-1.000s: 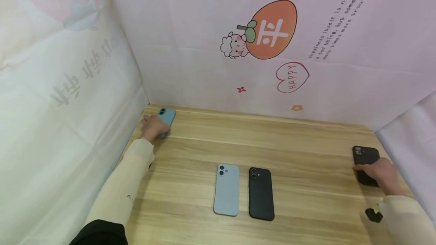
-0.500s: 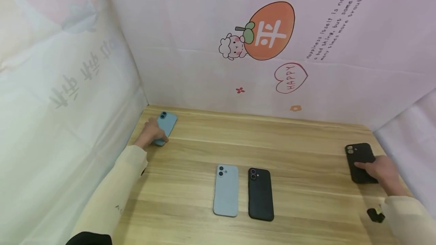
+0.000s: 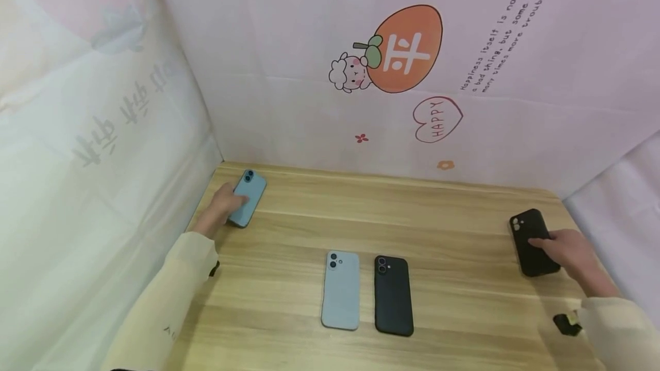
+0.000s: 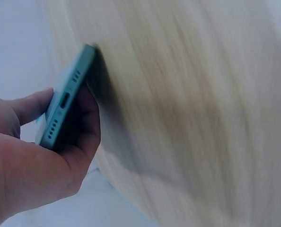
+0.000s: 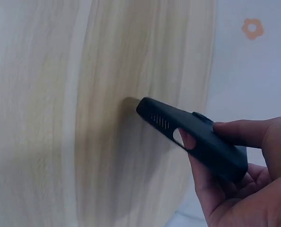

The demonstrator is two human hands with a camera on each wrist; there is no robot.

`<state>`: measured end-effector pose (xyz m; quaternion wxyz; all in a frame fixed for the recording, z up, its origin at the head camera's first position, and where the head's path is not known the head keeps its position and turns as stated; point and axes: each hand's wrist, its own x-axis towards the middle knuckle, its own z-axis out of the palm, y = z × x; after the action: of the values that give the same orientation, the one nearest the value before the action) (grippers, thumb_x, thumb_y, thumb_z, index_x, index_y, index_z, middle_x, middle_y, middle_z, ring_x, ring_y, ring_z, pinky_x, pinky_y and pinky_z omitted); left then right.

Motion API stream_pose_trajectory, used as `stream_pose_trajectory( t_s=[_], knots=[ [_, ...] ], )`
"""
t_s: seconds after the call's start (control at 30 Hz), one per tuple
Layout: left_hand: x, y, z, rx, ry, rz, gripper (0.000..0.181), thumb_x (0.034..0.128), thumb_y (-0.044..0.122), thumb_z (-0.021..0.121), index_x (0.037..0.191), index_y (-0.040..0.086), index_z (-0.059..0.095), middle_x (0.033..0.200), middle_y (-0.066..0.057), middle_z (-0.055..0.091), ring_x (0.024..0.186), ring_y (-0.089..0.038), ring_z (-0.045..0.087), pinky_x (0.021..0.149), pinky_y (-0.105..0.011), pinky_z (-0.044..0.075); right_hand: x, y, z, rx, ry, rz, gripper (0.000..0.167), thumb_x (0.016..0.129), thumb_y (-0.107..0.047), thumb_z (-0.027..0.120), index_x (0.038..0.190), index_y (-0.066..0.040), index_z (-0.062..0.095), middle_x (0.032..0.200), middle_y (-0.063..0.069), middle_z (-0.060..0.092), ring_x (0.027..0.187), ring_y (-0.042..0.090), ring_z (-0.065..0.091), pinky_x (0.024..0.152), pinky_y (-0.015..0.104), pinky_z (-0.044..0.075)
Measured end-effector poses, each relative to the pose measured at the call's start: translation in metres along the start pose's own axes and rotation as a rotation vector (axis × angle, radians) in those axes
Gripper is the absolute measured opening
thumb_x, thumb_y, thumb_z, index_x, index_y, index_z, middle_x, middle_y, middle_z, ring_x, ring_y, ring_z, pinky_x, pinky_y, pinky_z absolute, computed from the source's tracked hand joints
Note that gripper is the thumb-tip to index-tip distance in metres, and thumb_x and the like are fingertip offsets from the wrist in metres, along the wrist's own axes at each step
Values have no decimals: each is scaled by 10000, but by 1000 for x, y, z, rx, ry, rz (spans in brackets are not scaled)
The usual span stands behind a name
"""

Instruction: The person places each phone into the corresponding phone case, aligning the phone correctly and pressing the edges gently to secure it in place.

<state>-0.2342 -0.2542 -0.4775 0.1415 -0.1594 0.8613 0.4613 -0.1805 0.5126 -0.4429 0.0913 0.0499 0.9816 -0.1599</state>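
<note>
Near the far left corner of the table, my left hand (image 3: 223,204) grips a light blue phone (image 3: 251,189), thumb on its back and fingers underneath. The left wrist view shows the phone's bottom edge (image 4: 65,99) with its port and speaker holes, tilted just off the wood. At the right side, my right hand (image 3: 571,252) pinches a black phone case (image 3: 527,239) by its side, thumb on the back. In the right wrist view the case (image 5: 178,124) is tilted above the table, and a finger shows through its port cutout, so it looks hollow.
A pale blue-grey phone (image 3: 341,296) and a black phone (image 3: 393,302) lie side by side, camera ends away from me, on the wooden table (image 3: 289,233). Printed cloth (image 3: 289,102) hangs behind the table, with white cloth at both sides.
The blue phone has come slightly towards me in my left hand, which has shifted its hold. My right hand has lifted the black case and brought it leftwards. The middle pair stays put.
</note>
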Motion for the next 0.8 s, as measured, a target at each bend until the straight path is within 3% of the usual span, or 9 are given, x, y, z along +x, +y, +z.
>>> stream_pose_trajectory(
  t_s=[0.23, 0.4, 0.57, 0.8],
  knots=[
    [-16, 1, 3, -178, -11, 10, 600, 1132, 185, 458, 1600, -91, 202, 1578, -326, 340, 1419, -459, 388, 1204, -614, 369, -3, -24, 0, 48, 4, -46, 423, 1026, -304, 667, 923, 103, 721, 747, 118, 706, 676, 207, 593, 587, 356, 477],
    [-26, 4, 6, -308, -25, 9, 576, 1148, 207, 439, 1617, -63, 244, 1541, -267, 404, 1346, -360, 443, 1176, -514, 414, -6, -43, -2, 78, 15, -60, 403, 1027, -282, 676, 951, 110, 732, 744, 89, 716, 671, 195, 589, 590, 345, 483],
    [-35, 7, 13, -394, -52, 19, 557, 1151, 205, 429, 1610, -66, 264, 1547, -247, 416, 1371, -353, 439, 1205, -492, 389, -9, -63, -4, 113, 0, -61, 499, 1017, -311, 701, 1138, 173, 703, 874, 216, 764, 731, 222, 646, 638, 357, 524],
    [-51, 15, 31, -603, -123, 42, 642, 1149, 121, 388, 1657, -65, 42, 1711, -282, 183, 1570, -427, 239, 1292, -541, 231, -16, -105, -6, 215, -32, -86, 629, 1031, -326, 707, 1319, 221, 586, 1125, 326, 736, 987, 379, 729, 844, 501, 577]
  ],
)
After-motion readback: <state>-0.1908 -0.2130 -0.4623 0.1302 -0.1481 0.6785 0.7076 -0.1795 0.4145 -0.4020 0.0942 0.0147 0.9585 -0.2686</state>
